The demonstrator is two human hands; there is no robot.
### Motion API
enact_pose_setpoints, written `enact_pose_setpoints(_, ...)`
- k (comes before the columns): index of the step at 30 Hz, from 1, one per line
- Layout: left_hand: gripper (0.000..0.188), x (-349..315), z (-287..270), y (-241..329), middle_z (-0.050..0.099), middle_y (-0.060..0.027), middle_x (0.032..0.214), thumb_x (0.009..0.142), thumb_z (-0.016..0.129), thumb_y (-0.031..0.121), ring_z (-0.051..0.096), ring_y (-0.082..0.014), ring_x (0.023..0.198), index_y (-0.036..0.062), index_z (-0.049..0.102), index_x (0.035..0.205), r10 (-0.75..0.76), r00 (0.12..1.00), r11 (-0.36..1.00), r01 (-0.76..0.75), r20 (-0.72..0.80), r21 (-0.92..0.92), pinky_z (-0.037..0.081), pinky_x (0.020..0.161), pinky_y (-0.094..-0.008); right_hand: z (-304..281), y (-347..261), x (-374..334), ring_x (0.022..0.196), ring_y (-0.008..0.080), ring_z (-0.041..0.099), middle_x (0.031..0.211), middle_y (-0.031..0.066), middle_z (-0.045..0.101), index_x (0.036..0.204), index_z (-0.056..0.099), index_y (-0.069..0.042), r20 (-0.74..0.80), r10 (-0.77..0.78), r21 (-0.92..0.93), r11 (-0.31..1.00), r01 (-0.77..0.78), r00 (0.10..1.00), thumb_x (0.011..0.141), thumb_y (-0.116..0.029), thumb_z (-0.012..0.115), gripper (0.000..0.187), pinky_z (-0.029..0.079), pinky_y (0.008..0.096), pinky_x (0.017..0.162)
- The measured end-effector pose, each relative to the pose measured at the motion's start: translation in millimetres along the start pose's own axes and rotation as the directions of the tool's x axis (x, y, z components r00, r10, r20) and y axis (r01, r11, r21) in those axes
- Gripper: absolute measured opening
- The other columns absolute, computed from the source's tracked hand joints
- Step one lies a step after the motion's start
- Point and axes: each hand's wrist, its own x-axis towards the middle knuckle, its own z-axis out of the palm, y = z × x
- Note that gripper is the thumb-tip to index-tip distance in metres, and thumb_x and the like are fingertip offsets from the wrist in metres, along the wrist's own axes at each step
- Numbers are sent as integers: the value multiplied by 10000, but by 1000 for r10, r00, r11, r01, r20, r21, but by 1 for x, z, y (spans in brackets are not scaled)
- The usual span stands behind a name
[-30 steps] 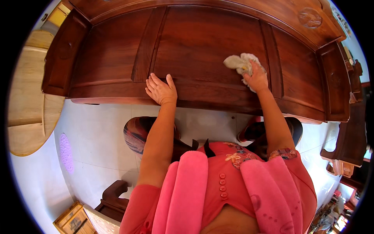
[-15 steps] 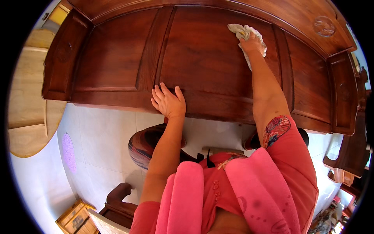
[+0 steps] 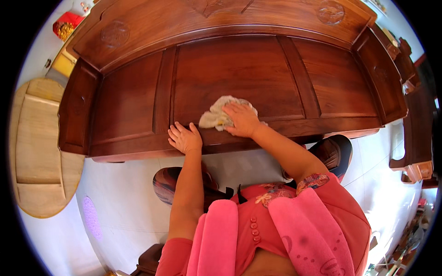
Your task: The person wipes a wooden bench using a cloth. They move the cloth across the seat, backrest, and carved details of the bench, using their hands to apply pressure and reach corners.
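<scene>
A long dark-red wooden bench (image 3: 239, 69) with a panelled seat, carved backrest and raised ends stretches in front of me. My right hand (image 3: 241, 120) presses a crumpled off-white cloth (image 3: 214, 116) against the seat near its front edge, just right of the middle. The palm lies over the cloth, which bunches out to the left of the fingers. On the front rail of the seat, to the left of the cloth, my left hand (image 3: 186, 138) rests flat with its fingers spread, holding nothing.
An oval pale wooden board (image 3: 39, 147) stands at the left by the bench end. A purple oval mat (image 3: 92, 217) lies on the pale tiled floor (image 3: 124, 193). Dark wooden furniture (image 3: 410, 138) stands at the right. A red-and-gold object (image 3: 66, 26) sits behind the bench at far left.
My right hand has drawn the cloth from the far right of the seat back toward me and leftward. The left hand still rests on the front rail. My view has tilted up, showing more backrest.
</scene>
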Motion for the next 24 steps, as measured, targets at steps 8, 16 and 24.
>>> enact_pose_setpoints(8,692,5,-4,9,319,-196,1616,1016,470,462,254,-366,1508,31,359,1546,126,983,959,-154,131,237,213,1209,-545,-59,105,-30,1382,326,476,1494,146,507,1441,504,-114,-80,285,-28,957,-287,955,842,-378,721,690,384,468,1136)
enact_pose_setpoints(16,646,12,-13,7,263,-202,1639,1025,463,361,199,-366,1533,25,327,1560,280,936,953,-298,215,53,191,1234,-518,-116,249,43,1505,246,317,1604,66,390,1561,357,-189,-170,736,-209,623,-754,655,940,-523,594,745,324,452,1194)
enact_pose_setpoints(24,625,8,-23,8,314,-245,1598,1008,487,303,252,-419,1490,-10,352,1532,328,925,939,-342,191,45,202,1214,-520,-129,318,161,1505,230,325,1611,33,391,1550,383,-199,-176,767,-192,588,-786,617,962,-539,573,705,316,453,1197)
